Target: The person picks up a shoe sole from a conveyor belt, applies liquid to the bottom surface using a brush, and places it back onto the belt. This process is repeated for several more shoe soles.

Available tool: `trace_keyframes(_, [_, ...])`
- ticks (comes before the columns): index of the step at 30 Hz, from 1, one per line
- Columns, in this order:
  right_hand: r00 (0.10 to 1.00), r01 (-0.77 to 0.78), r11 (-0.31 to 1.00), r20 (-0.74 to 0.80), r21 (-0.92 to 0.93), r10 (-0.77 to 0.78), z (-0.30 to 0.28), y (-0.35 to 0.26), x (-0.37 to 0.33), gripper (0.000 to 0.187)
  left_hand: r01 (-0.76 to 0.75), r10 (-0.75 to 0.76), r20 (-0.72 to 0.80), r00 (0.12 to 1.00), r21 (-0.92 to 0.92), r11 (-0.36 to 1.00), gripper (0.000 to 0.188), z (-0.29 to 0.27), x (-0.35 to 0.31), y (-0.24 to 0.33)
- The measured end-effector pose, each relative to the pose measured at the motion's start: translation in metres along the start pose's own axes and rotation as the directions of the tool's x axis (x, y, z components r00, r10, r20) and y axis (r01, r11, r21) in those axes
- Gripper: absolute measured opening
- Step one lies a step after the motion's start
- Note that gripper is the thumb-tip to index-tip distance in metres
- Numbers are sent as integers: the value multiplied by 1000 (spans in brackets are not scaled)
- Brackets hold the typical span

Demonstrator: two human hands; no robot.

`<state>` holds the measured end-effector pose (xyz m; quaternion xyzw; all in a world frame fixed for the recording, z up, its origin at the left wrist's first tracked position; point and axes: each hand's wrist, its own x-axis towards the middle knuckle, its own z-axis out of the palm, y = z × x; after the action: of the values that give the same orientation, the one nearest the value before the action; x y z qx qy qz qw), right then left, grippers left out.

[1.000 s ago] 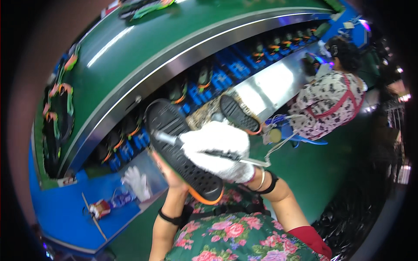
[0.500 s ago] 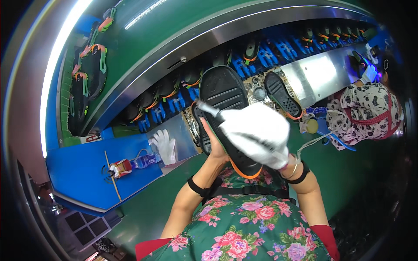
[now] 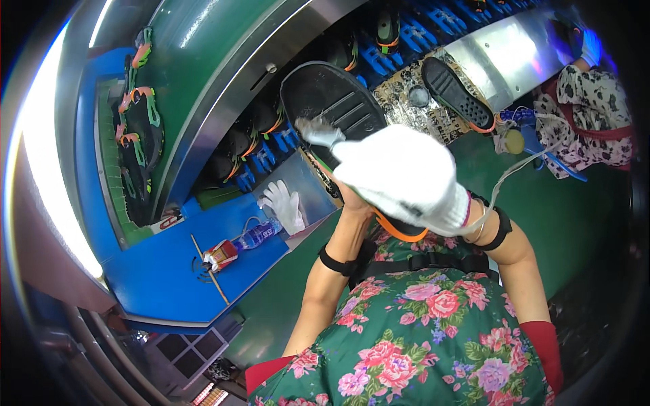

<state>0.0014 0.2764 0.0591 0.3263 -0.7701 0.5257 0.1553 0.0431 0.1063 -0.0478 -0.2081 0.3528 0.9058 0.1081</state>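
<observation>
A large black shoe sole (image 3: 332, 88) with an orange edge is held up in front of me, its ridged face toward me. My left hand (image 3: 353, 197) is bare and closed around its side, its fingers partly hidden. My right hand (image 3: 406, 177), in a white glove, grips a brush (image 3: 323, 134). The brush's bristles lie over the sole's wide end, apparently touching it. A second black sole (image 3: 457, 95) rests on the bench beyond, beside a small round cup (image 3: 419, 97). Most of the brush handle is hidden by the glove.
A blue side table (image 3: 159, 281) carries a bottle (image 3: 261, 233), a stick (image 3: 210, 271) and a white glove (image 3: 283, 206). Shoe parts on blue holders (image 3: 423, 34) line the machine's opening. A person in a patterned top (image 3: 582, 122) works at the right, near a hanging cord (image 3: 508, 172).
My view has turned, shifting the bench and side table across the picture. The brush tip has moved from the sole's left edge inward over its face. Both hands keep their holds.
</observation>
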Motion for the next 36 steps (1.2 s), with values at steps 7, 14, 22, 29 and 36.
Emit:
trace_keyframes(7, [994, -31, 990, -97, 140, 45, 0, 6, 3, 31, -44, 31, 65, 997, 204, 978, 110, -14, 8, 1])
trace_keyframes(14, [996, -18, 959, -81, 282, 42, 1, 14, -16, 33, -38, 18, 86, 996, 235, 971, 116, -22, 11, 9])
trace_keyframes(22, [1000, -9, 953, -3, 301, 10, -1, 5, -27, 32, 316, -124, 366, 922, -529, 788, 130, -8, 19, 11])
trace_keyframes(29, [993, 106, 990, 35, 88, -109, -1, 0, -40, 35, 263, -110, 486, 867, -258, 930, 136, 2, 19, 20])
trace_keyframes(36, [998, 57, 996, -35, 73, -55, -2, -3, -52, 29, 38, 38, 585, 810, -116, 993, 108, 8, 30, 35])
